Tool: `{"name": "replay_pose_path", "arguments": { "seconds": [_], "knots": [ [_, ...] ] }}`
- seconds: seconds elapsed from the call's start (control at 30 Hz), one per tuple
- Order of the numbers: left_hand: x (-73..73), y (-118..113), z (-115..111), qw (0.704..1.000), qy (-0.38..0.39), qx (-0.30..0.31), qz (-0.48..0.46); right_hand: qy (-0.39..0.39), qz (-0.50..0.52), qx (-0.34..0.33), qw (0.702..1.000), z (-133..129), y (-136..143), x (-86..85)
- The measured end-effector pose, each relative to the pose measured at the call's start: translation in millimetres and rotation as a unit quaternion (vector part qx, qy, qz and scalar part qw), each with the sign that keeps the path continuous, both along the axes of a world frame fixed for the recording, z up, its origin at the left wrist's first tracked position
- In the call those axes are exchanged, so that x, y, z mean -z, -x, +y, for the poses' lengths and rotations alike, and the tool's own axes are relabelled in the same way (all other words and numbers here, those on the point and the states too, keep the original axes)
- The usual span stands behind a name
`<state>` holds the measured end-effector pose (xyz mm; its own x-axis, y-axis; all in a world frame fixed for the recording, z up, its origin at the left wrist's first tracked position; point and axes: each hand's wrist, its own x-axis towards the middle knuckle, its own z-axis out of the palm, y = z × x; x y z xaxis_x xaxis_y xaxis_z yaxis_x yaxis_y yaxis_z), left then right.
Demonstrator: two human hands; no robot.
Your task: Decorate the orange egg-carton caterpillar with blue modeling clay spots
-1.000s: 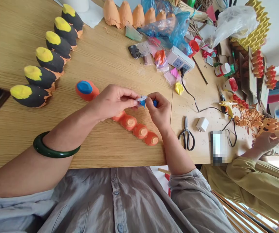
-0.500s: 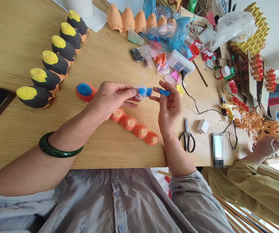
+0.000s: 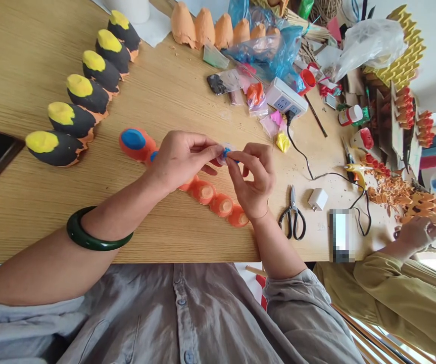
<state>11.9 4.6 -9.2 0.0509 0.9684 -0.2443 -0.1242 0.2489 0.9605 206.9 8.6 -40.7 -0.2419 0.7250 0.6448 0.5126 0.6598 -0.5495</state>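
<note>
My left hand [image 3: 182, 159] pinches a small clear bag of blue clay [image 3: 225, 152] above the wooden table [image 3: 164, 96]. The fingertips of my right hand [image 3: 253, 177] meet that bag and pinch at the blue clay in it. Under both hands lies a row of orange egg-carton cones [image 3: 212, 194]. The cone at its left end carries a blue clay cap [image 3: 133, 139]. A green bangle [image 3: 89, 237] is on my left wrist.
Several black cones with yellow caps [image 3: 77, 96] line the left. Scissors [image 3: 292, 216], a white charger [image 3: 317, 198], a glue gun [image 3: 354, 169], a power strip [image 3: 285, 98] and small clay bags [image 3: 255, 96] lie to the right. A co-worker's hand [image 3: 417, 230] handles orange paper pieces.
Half a second ago my right hand was drawn away, holding a bit of blue clay. It has come back to the bag in my left hand, and both hands sit slightly lower.
</note>
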Motion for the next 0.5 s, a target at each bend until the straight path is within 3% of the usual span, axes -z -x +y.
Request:
{"name": "replay_pose_path", "arguments": {
  "seconds": [0.17,0.3,0.5],
  "knots": [
    [2.3,0.1,0.8,1.0,0.004,0.012,0.001,0.093,0.045,-0.047,0.994,2.9,2.6,6.4],
    [4.1,0.9,1.4,1.0,0.002,-0.012,0.001,0.192,0.11,-0.057,0.974,1.6,4.8,3.9],
    [-0.6,3.4,-3.2,0.994,-0.061,-0.01,0.09,0.233,0.109,-0.037,0.966,-0.1,4.7,1.9]
  ]
}}
